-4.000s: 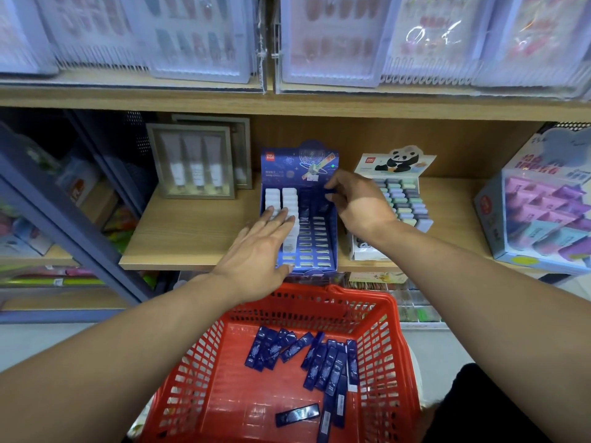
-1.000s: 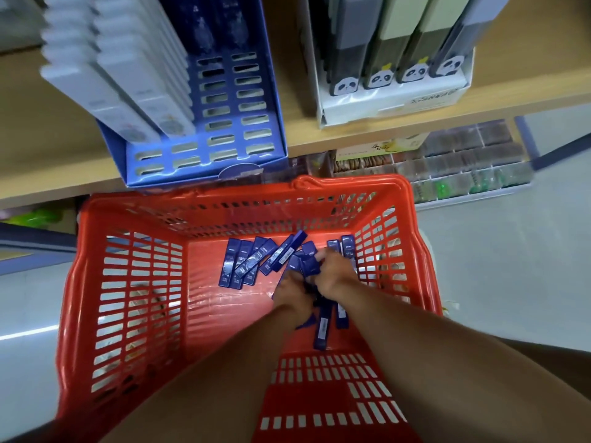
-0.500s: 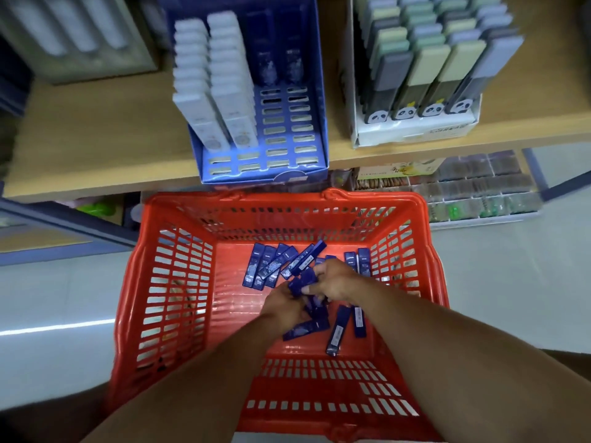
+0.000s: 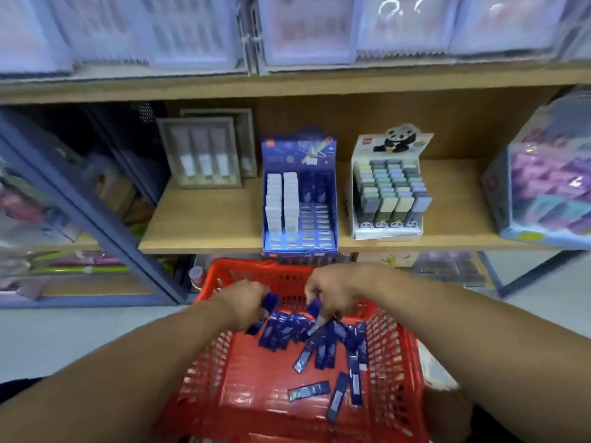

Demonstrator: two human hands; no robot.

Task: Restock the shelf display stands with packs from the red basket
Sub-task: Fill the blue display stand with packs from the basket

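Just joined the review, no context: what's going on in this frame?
A person is restocking a shop shelf. Both hands are over the red basket: the left hand and right hand each grip dark blue packs from the loose pile. The blue display stand on the shelf above shows empty slots on its right side.

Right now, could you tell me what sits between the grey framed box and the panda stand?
In the head view, only the blue display stand stands between the grey framed box and the panda stand.

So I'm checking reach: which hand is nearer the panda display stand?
Right. The right hand is below it, slightly left; the left hand is farther left, under the blue stand.
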